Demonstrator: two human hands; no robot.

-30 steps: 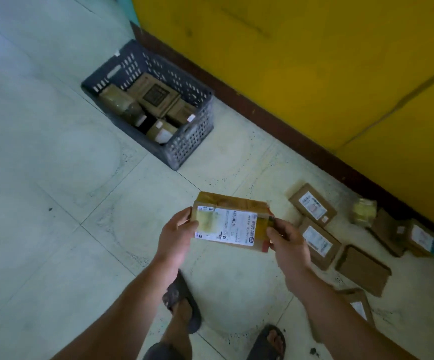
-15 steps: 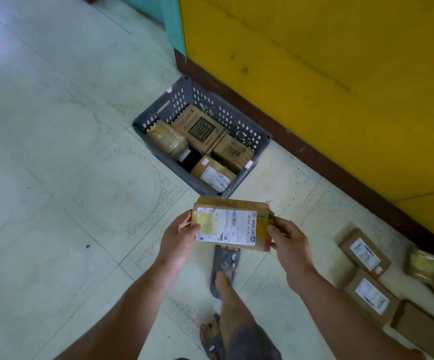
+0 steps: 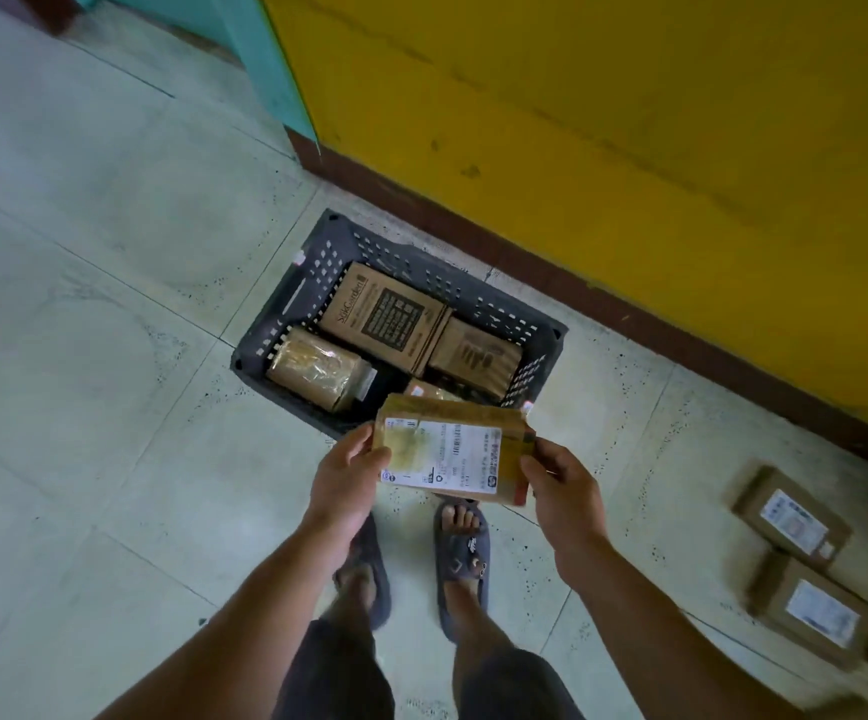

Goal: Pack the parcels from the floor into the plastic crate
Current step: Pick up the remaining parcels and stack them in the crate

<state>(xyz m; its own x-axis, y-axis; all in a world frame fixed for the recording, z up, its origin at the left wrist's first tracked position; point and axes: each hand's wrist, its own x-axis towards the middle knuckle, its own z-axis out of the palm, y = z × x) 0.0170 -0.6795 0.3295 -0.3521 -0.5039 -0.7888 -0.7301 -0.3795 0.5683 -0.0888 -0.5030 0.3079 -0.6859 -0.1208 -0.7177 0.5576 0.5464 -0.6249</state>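
Observation:
I hold a taped cardboard parcel with a white shipping label level between both hands, above the near edge of the crate. My left hand grips its left end and my right hand grips its right end. The dark grey perforated plastic crate stands on the floor against the wall, just ahead of my feet. Inside it lie several parcels: a printed brown box, a second brown box and a tape-wrapped parcel. The held parcel hides the crate's near right corner.
More labelled cardboard parcels lie on the tiled floor at the right: one and another nearer me. A yellow wall with a dark skirting runs behind the crate. My sandalled feet stand right below the parcel.
I have walked closer to the crate; it now lies directly ahead and under the parcel's far edge. Both hands keep the same grip. The floor parcels have slid to the right edge of view.

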